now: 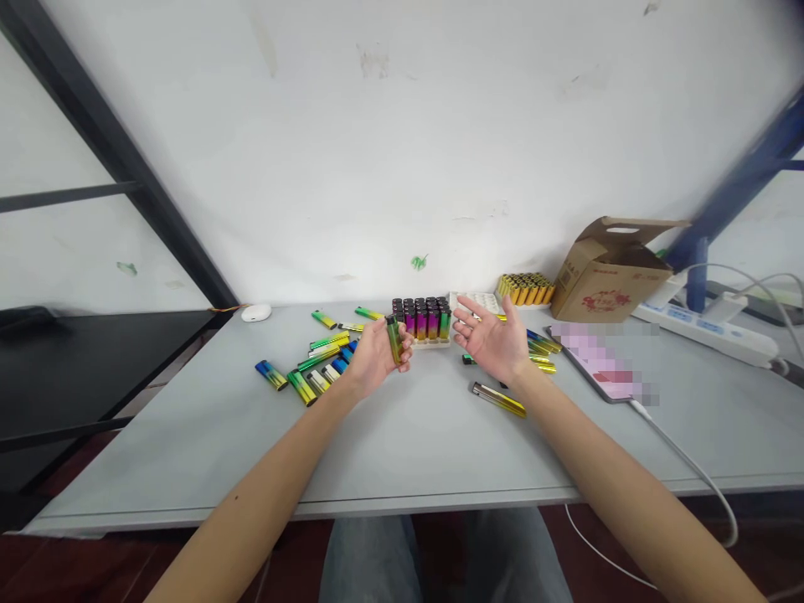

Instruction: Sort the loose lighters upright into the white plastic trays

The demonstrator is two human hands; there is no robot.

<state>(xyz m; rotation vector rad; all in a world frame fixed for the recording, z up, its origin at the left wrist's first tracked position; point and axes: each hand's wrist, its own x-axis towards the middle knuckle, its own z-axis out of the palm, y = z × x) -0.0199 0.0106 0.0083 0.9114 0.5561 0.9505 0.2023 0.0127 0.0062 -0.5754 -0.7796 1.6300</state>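
Head view, looking down over a grey table (402,452) set against a white wall. Loose lighters (314,368), green, yellow and blue, lie scattered on the left half. At the far middle, a tray of lighters (422,322) stands upright, dark caps up, purple and green bodies. Right of it, a white empty tray (481,300), then a block of yellow lighters (526,289) packed upright. Further right, an open cardboard box (612,272); a phone (600,362) lies flat nearer, cable running off the near edge. Power strip (703,328) at far right. Small white case (256,312) at far left. One gold lighter (499,399) lies alone on the near right, a few more just behind the right hand.

Left hand (377,356) raised above the table, palm turned inward, fingers curled around a green-yellow lighter (394,338), held roughly upright just in front of the filled tray. Right hand (493,339) beside it, palm up and facing left, fingers spread, holding nothing. Both forearms reach in from the near edge, nothing blocking them.
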